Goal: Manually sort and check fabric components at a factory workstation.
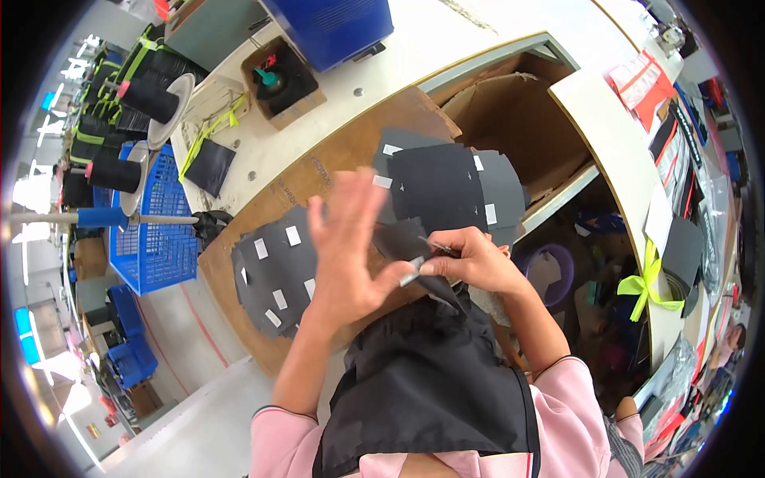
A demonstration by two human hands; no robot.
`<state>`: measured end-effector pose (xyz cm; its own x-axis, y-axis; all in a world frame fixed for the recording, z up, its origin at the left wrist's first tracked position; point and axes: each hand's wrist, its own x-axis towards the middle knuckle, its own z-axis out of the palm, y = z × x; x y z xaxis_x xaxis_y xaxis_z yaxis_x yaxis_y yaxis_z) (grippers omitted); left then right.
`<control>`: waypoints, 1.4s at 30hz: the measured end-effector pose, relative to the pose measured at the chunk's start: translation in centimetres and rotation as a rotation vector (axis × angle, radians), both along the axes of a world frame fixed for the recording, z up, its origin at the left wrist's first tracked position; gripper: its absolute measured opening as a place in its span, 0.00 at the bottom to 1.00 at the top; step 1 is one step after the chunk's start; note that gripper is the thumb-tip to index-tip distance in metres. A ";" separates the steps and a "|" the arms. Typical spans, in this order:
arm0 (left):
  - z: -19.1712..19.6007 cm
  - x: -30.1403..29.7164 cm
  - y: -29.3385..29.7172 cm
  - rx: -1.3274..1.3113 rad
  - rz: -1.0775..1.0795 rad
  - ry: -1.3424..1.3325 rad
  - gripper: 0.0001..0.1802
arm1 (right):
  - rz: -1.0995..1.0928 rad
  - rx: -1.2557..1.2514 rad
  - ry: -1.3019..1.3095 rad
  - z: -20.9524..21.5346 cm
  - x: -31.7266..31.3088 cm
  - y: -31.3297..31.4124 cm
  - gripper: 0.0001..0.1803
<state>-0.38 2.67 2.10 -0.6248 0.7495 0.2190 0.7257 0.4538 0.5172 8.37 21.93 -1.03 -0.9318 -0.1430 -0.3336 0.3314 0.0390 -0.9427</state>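
Observation:
My left hand [349,255] is open and smeared by motion, its fingers stretched upward. Its thumb is at a small white label [411,272] on a black fabric piece [401,239]. Pinched between the fingers of my right hand [476,261] is that same piece, held just above my black apron [430,382]. A small grey, metal-looking thing [443,246] shows at the right fingertips; its kind is unclear. Beyond my hands lies a plain black panel [438,187] on dark grey pieces [504,187] with white labels. More labelled dark pieces [275,271] lie overlapping left of my left hand.
The pieces lie on a brown board [426,113]. Right of it, a large cardboard box [514,111] sits in a table opening. A small cardboard box [296,111] and a blue bin [335,36] stand at the back. Left are a blue basket [163,239] and black thread cones [150,97].

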 end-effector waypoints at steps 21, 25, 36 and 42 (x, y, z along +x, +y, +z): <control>-3.4 2.8 -0.2 0.426 0.358 -1.421 0.10 | -0.303 0.802 0.651 -2.1 3.3 -3.1 0.16; -3.5 2.8 -0.5 0.416 0.381 -1.385 0.09 | -0.335 0.843 0.688 -2.4 3.1 -3.5 0.16; -3.8 2.2 -0.9 0.475 0.404 -1.469 0.08 | -0.567 0.408 0.441 -3.5 2.4 -2.3 0.14; -4.8 0.5 -2.7 0.500 0.291 -1.572 0.08 | -0.241 -0.617 -0.234 -8.2 0.9 0.9 0.20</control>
